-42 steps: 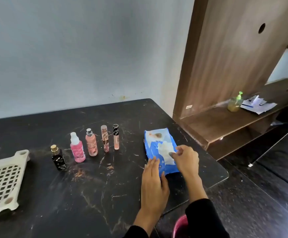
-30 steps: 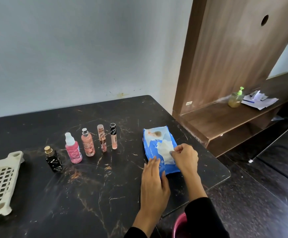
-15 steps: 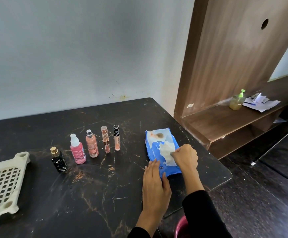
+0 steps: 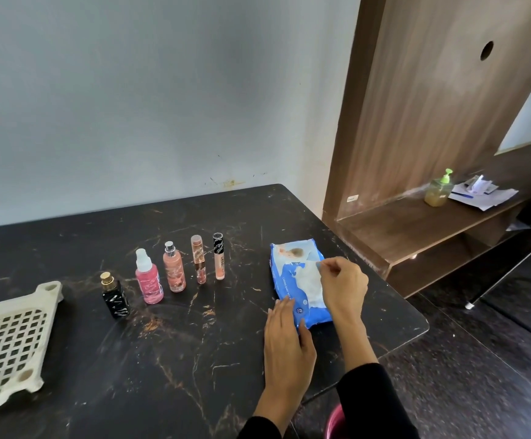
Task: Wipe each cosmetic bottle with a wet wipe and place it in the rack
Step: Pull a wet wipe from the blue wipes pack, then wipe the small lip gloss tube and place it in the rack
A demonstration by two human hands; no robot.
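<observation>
A room with a dark table and a brown shelf

A black marble table [image 4: 169, 359] stands against a plain grey-blue wall [image 4: 150, 96]. Beside it stands a tall brown wooden shelf unit [image 4: 422, 128] on a dark floor [image 4: 479, 375].

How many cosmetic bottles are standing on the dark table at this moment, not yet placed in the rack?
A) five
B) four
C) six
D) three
A: five bottles stand in a row: the black bottle, the pink spray bottle, the peach spray bottle, the clear tube and the black-capped tube, while the rack beside them holds none.
</observation>
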